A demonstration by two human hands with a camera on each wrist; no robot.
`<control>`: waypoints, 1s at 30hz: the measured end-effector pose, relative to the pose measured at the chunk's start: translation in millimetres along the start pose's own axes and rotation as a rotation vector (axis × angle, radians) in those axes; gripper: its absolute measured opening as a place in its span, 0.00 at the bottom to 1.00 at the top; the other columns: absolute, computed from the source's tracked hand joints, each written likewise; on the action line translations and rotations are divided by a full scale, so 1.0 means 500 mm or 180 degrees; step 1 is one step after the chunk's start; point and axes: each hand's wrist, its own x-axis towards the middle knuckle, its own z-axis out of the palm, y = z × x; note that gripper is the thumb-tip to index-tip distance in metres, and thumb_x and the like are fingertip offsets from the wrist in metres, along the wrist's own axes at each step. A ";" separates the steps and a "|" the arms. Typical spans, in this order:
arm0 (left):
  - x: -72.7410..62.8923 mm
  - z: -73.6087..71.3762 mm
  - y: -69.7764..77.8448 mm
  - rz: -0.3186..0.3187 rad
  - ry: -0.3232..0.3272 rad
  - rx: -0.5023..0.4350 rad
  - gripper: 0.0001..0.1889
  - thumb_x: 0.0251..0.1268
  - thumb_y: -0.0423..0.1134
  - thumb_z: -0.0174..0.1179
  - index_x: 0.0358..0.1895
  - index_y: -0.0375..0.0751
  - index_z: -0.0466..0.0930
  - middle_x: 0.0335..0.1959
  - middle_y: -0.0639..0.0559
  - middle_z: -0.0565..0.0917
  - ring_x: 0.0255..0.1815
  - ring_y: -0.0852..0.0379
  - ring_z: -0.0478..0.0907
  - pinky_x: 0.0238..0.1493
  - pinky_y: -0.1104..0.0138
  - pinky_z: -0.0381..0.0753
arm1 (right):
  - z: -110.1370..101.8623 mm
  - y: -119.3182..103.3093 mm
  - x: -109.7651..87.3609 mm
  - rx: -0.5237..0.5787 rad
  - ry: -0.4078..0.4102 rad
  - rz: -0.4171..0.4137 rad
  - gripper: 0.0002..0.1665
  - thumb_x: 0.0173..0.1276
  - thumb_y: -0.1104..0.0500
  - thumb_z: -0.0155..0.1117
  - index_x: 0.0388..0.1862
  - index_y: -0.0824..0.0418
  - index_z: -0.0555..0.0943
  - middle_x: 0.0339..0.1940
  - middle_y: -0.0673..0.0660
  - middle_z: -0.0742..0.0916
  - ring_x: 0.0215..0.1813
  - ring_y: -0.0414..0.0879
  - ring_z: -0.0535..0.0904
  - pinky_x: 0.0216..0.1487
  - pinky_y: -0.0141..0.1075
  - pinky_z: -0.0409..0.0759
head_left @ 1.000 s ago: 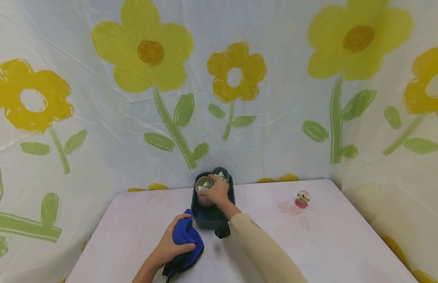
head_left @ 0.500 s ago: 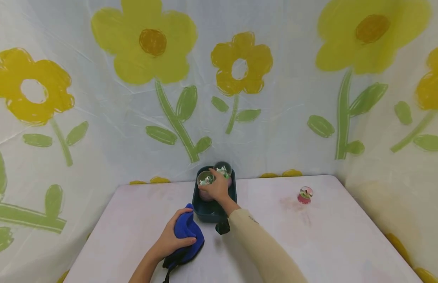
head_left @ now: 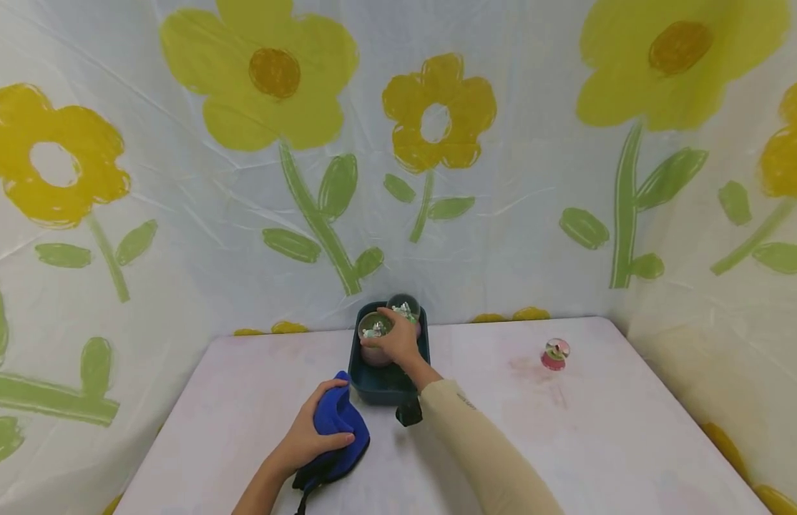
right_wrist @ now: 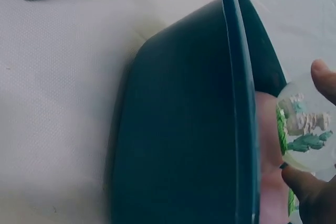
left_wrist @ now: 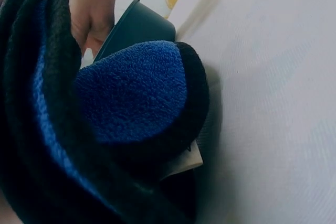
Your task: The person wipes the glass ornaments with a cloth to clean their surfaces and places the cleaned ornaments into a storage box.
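A folded blue cloth (head_left: 339, 422) with black edging is gripped by my left hand (head_left: 308, 436) near the front of the table. In the left wrist view its plush blue face (left_wrist: 136, 93) and black border fill much of the picture. My right hand (head_left: 398, 342) reaches into a dark teal bin (head_left: 382, 393) and holds a snow globe (head_left: 373, 352) by its dome, thumb and fingers on either side. The right wrist view shows the globe's clear dome (right_wrist: 307, 124) with green and white figures above a pink base. A second snow globe (head_left: 403, 306) stands behind it, partly covered by the hand.
A small snow globe (head_left: 555, 354) with a red-pink base stands toward the right back of the white table (head_left: 501, 429). Behind the table hangs a flower-printed curtain (head_left: 514, 214). A black wrist camera (head_left: 408, 412) sits below my right forearm, close to the bin's near end.
The head view has tilted slightly, so the whole scene sits a little higher in the picture. Both hands keep their holds on the cloth and the snow globe.
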 end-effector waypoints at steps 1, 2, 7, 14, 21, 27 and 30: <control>0.003 0.000 0.002 0.0032 0.0005 0.0016 0.42 0.48 0.41 0.75 0.68 0.64 0.63 0.67 0.44 0.65 0.58 0.40 0.69 0.49 0.50 0.76 | -0.003 -0.001 0.001 -0.0025 -0.0005 0.0006 0.46 0.43 0.55 0.85 0.63 0.60 0.77 0.59 0.61 0.81 0.62 0.55 0.74 0.62 0.47 0.70; 0.005 0.000 0.003 0.0055 0.0008 0.0033 0.42 0.48 0.41 0.75 0.68 0.63 0.63 0.67 0.44 0.65 0.58 0.40 0.69 0.49 0.50 0.76 | -0.006 -0.003 0.002 -0.0055 -0.0020 0.0020 0.46 0.43 0.55 0.84 0.63 0.60 0.76 0.60 0.61 0.80 0.62 0.54 0.74 0.62 0.47 0.70; 0.014 0.005 0.011 0.0048 -0.0022 0.0005 0.42 0.49 0.41 0.75 0.68 0.64 0.63 0.67 0.45 0.65 0.58 0.40 0.69 0.50 0.48 0.76 | -0.022 -0.005 0.004 -0.0180 -0.0104 0.0019 0.46 0.45 0.53 0.83 0.65 0.58 0.75 0.58 0.61 0.81 0.60 0.55 0.75 0.61 0.49 0.70; 0.001 0.017 0.008 -0.0039 -0.0074 -0.0062 0.41 0.48 0.40 0.75 0.68 0.63 0.64 0.66 0.43 0.65 0.57 0.40 0.69 0.48 0.51 0.76 | -0.023 0.008 -0.009 -0.0335 -0.0315 -0.0235 0.46 0.46 0.55 0.82 0.66 0.61 0.74 0.59 0.62 0.81 0.60 0.56 0.75 0.59 0.49 0.72; -0.001 0.011 0.000 -0.0009 -0.0075 -0.0111 0.41 0.50 0.38 0.73 0.68 0.60 0.64 0.65 0.40 0.66 0.56 0.40 0.70 0.46 0.54 0.77 | -0.046 -0.026 -0.019 -0.0606 -0.0618 -0.0435 0.48 0.51 0.53 0.80 0.71 0.60 0.69 0.71 0.63 0.70 0.71 0.56 0.64 0.66 0.51 0.65; 0.006 0.020 -0.001 -0.0023 -0.0160 -0.0197 0.41 0.51 0.38 0.73 0.69 0.59 0.62 0.66 0.39 0.64 0.57 0.40 0.69 0.45 0.54 0.78 | -0.115 -0.046 -0.026 -0.0385 -0.0713 -0.0413 0.37 0.56 0.55 0.76 0.64 0.63 0.75 0.69 0.66 0.71 0.65 0.60 0.71 0.56 0.50 0.75; 0.010 0.025 0.001 -0.0015 -0.0168 -0.0167 0.41 0.50 0.38 0.73 0.69 0.59 0.62 0.66 0.38 0.64 0.57 0.40 0.69 0.45 0.54 0.78 | -0.156 -0.043 -0.029 -0.0108 -0.0853 -0.0337 0.31 0.60 0.59 0.73 0.61 0.64 0.76 0.66 0.66 0.74 0.55 0.59 0.79 0.47 0.45 0.80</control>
